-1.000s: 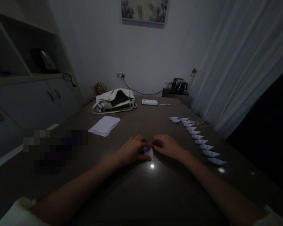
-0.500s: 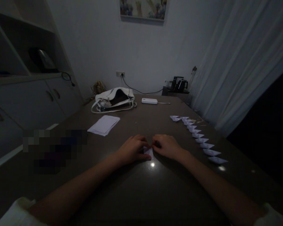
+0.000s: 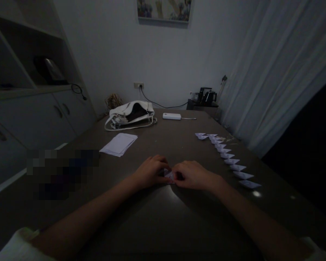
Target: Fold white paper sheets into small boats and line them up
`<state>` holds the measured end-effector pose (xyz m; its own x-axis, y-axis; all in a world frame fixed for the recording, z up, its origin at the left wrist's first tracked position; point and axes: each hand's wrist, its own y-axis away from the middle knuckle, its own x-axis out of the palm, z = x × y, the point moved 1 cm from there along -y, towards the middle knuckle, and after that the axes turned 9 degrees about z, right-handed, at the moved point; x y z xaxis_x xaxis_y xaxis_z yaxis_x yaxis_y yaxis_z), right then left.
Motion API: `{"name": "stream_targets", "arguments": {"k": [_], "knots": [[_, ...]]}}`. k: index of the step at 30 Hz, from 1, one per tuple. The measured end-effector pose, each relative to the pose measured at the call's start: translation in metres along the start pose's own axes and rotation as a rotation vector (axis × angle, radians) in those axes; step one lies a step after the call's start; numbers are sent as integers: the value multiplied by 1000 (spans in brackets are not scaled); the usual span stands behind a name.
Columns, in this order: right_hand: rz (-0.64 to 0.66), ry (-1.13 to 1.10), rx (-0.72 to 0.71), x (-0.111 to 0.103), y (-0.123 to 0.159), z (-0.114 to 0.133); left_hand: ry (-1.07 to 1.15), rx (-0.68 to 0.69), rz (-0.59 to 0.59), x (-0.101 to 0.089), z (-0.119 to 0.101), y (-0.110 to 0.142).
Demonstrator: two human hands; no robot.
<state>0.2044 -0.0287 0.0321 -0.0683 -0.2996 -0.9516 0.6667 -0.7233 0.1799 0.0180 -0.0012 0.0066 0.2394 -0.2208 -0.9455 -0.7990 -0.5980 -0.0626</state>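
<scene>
A small folded piece of white paper lies low over the table in front of me, between my two hands. My left hand grips its left side, with the thumb along the near edge and the fingers at the far side. On the right side, my right hand pinches the paper with curled fingers. The fingers cover much of the paper, so its full shape is hidden. To the right, several folded paper boats stand in a slanting row.
A stack of white paper sheets lies left of my hands. Farther back are a white handbag and a white power bank with a short strap or cable. A blurred-out patch covers the table's left side.
My right hand has come slightly nearer to me, from the paper's upper right corner to its lower right side. My left hand keeps its grip on the paper.
</scene>
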Motion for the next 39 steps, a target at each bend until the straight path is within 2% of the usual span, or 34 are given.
{"name": "stream_targets", "arguments": {"k": [4, 8, 16, 19, 23, 39], "knots": [[36, -1, -25, -1, 3, 4, -1, 8, 0, -1, 0, 0], [2, -1, -46, 2, 3, 1, -38, -5, 10, -2, -1, 1], [-195, -104, 60, 0, -3, -20, -236, -132, -39, -3, -6, 2], [-204, -89, 69, 1, -5, -20, -214, -93, -88, -4, -9, 2], [-182, -64, 70, 7, -8, -19, -130, 17, -25, -2, -10, 2], [-180, 63, 115, 8, -7, -5, 34, 21, -31, -1, -7, 2]]}}
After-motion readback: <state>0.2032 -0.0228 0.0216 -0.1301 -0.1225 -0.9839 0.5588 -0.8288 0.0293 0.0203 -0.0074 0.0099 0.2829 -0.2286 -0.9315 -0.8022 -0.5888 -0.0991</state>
